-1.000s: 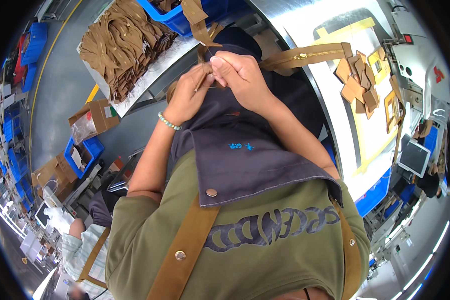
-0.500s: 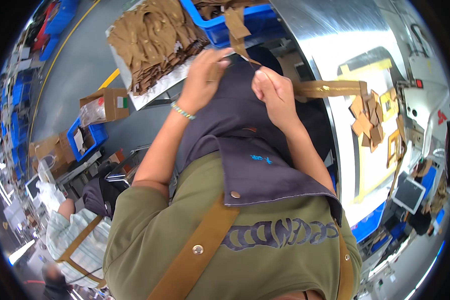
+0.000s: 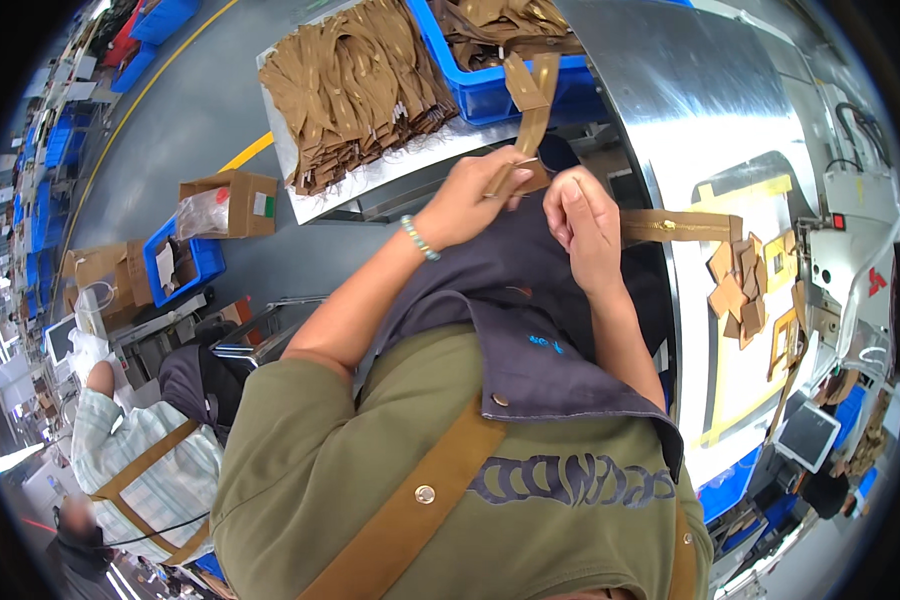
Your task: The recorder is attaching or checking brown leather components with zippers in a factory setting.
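A brown zipper strip hangs over the rim of a blue bin and runs down to my left hand. That hand is closed on its lower end, and a thin, light-coloured edge shows at the fingertips, too small to name. Close by on the right, my right hand is curled with thumb against fingers; what it pinches, if anything, is hidden. Both hands are above my dark apron. Beyond the right hand, a second brown zipper strip with a gold pull reaches onto the metal worktable.
The blue bin holds more brown strips. Left of it, many zipper strips cover a white table. Small brown patches lie beside a yellow-edged template near a white machine. A cardboard box and a seated person are at left.
Both hands have moved right and nearer to me in the picture, as the whole view has shifted. My left fingers have curled in around the hanging strip's end.
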The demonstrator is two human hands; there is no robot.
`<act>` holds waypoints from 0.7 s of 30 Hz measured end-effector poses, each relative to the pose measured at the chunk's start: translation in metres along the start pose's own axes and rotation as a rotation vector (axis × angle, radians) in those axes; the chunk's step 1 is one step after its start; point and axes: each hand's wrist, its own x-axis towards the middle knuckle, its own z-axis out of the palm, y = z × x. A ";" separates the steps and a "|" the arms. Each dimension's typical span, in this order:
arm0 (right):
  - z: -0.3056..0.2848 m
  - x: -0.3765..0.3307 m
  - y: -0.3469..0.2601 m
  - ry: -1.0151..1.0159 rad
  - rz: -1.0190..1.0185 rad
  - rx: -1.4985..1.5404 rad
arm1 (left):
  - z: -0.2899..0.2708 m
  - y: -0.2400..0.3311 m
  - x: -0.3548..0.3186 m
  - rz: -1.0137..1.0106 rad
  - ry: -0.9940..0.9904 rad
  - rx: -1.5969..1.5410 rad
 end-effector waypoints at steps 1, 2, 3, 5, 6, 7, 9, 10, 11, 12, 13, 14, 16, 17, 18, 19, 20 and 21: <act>-0.001 0.000 0.000 0.014 0.015 0.061 | -0.005 0.009 -0.010 -0.089 0.037 -0.031; 0.001 0.001 0.003 0.018 0.026 0.057 | -0.010 0.017 -0.021 -0.183 0.082 -0.061; 0.000 0.004 0.005 0.038 -0.001 0.045 | -0.018 0.023 -0.029 -0.261 0.072 -0.093; -0.009 0.011 0.013 0.057 -0.009 -0.021 | -0.036 0.025 -0.042 -0.303 0.018 -0.062; -0.013 0.014 0.017 0.075 0.000 -0.028 | -0.044 0.024 -0.046 -0.264 -0.025 0.000; -0.016 0.016 0.021 0.030 0.006 0.034 | -0.047 0.018 -0.051 -0.252 -0.028 0.129; -0.011 0.019 0.020 -0.064 0.025 0.057 | -0.046 0.039 -0.049 -0.264 -0.080 0.252; -0.008 0.020 0.020 -0.141 0.041 0.043 | -0.045 0.046 -0.048 -0.271 -0.119 0.381; 0.001 0.022 0.019 -0.187 0.026 0.015 | -0.042 0.047 -0.049 -0.277 -0.109 0.310; 0.010 0.025 0.018 -0.231 0.012 -0.013 | -0.041 0.045 -0.049 -0.274 -0.114 0.308; 0.014 0.030 0.015 -0.260 -0.035 -0.164 | -0.040 0.042 -0.050 -0.181 -0.109 0.384; 0.018 0.035 0.028 -0.229 -0.195 -0.255 | -0.038 0.041 -0.048 -0.084 -0.107 0.456; 0.013 0.043 0.038 -0.264 -0.300 -0.415 | -0.037 0.042 -0.045 0.046 0.050 0.549; 0.011 0.043 0.033 -0.263 -0.299 -0.417 | -0.038 0.044 -0.044 0.169 0.219 0.642; 0.007 0.042 0.026 -0.285 -0.303 -0.522 | -0.041 0.046 -0.041 0.230 0.306 0.667; 0.005 0.041 0.021 -0.306 -0.306 -0.628 | -0.044 0.043 -0.040 0.266 0.348 0.728; 0.006 0.040 0.018 -0.307 -0.309 -0.631 | -0.047 0.039 -0.040 0.302 0.394 0.792; 0.007 0.038 0.015 -0.276 -0.350 -0.717 | -0.045 0.036 -0.039 0.305 0.396 0.791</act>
